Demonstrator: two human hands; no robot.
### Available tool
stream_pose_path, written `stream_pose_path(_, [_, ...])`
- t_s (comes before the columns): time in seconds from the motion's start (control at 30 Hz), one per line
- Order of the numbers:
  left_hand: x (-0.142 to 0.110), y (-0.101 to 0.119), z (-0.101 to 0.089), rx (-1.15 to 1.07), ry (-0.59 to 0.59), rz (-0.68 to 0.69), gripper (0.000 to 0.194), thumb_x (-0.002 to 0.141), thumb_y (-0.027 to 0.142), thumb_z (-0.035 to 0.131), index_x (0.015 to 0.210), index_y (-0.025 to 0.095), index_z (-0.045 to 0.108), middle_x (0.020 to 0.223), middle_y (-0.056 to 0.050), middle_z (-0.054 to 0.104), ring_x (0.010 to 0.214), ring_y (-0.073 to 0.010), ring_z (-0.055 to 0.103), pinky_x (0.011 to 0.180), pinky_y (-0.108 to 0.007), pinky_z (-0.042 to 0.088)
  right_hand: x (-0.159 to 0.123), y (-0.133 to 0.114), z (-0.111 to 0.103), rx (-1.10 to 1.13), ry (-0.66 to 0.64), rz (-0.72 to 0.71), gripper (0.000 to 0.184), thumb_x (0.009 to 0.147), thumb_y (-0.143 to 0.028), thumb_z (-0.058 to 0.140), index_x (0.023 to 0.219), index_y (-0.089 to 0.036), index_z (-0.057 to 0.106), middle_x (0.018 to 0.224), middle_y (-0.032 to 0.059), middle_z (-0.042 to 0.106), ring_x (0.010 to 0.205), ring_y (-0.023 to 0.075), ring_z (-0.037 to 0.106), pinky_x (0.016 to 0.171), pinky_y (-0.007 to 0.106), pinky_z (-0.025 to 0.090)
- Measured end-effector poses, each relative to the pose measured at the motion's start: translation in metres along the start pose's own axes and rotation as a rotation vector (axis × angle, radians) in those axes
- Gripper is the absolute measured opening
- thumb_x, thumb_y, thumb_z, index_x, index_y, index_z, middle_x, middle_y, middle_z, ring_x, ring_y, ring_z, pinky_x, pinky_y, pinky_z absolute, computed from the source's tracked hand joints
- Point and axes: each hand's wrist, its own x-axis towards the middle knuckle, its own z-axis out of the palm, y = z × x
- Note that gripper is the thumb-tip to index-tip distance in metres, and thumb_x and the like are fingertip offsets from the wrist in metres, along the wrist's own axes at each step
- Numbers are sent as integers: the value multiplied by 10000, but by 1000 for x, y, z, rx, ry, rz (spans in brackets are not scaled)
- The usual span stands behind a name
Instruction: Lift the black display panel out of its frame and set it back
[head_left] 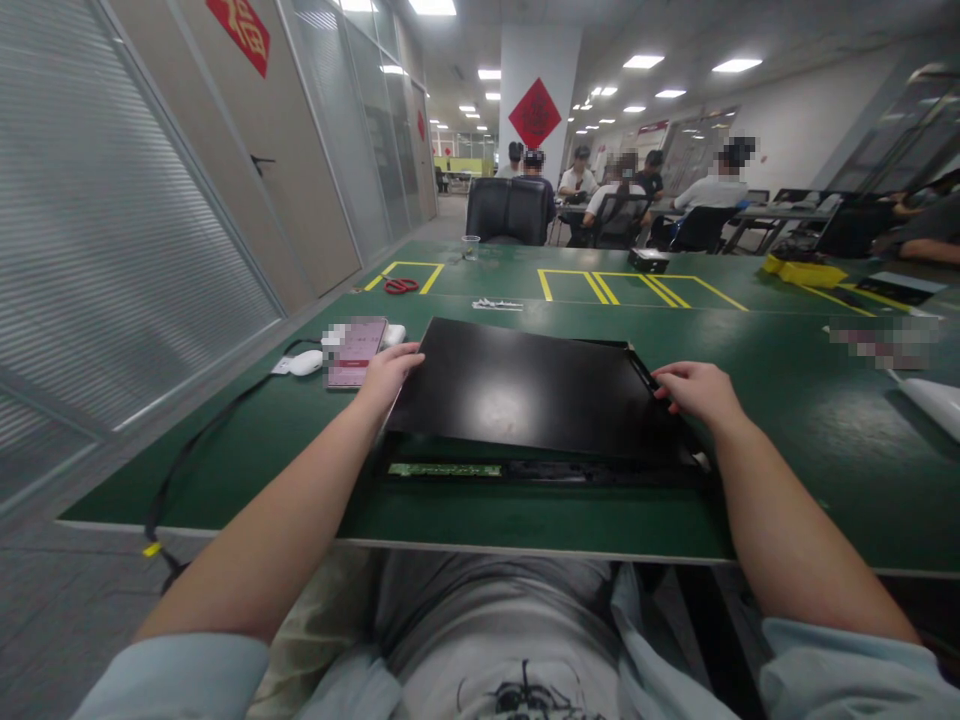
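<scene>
Head view: black panel (517,390) sitting right between your two hands, left side tipped up.

So from your head cam, your left hand (391,375) has hold of the panel's left edge, thumb on top, and that side looks raised off the black frame (585,472) under it. Your right hand (697,390) is over at the other end, fingertips curled against the frame's right rail, though I honestly can't tell if they're gripping it or just resting there. Frame's on the green table (247,450) near your edge, with a green circuit strip (445,470) showing along its near side, and there's a phone (358,352) just beyond your left wrist.
</scene>
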Motion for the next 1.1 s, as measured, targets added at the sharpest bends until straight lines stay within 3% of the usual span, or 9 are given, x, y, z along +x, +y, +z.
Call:
stream_pose_path(0.23, [5, 5, 0, -146, -29, -51, 360, 670, 277, 811, 991, 115, 821, 940, -111, 852, 1072, -350, 797, 961, -434, 635, -1, 0, 0, 35, 0, 14, 299, 879, -176, 647, 1102, -149, 845, 799, 67, 805, 477, 135, 637, 545, 247, 535])
stream_pose_path(0.43, [-4, 10, 5, -87, 87, -88, 176, 625, 134, 758, 784, 177, 821, 808, -61, 843, 1102, -353, 790, 979, -404, 629, -3, -3, -1, 23, 0, 16, 279, 875, -193, 653, 1073, -154, 846, 788, 70, 802, 482, 145, 648, 528, 251, 531])
stream_pose_path(0.7, [-13, 18, 13, 2, 176, -119, 151, 649, 91, 699, 684, 197, 801, 743, -47, 833, 1081, -328, 797, 997, -391, 626, -2, -1, 0, 11, 3, 9, 257, 900, -186, 648, 1064, -157, 843, 788, 57, 801, 481, 134, 648, 566, 254, 541])
stream_pose_path(1.1, [-17, 20, 14, 81, 205, -125, 200, 655, 100, 721, 767, 201, 853, 825, -47, 863, 1094, -328, 795, 998, -395, 629, -3, -3, -1, 17, 16, 6, 253, 899, -187, 641, 1052, -155, 840, 764, 54, 796, 476, 139, 643, 563, 258, 545])
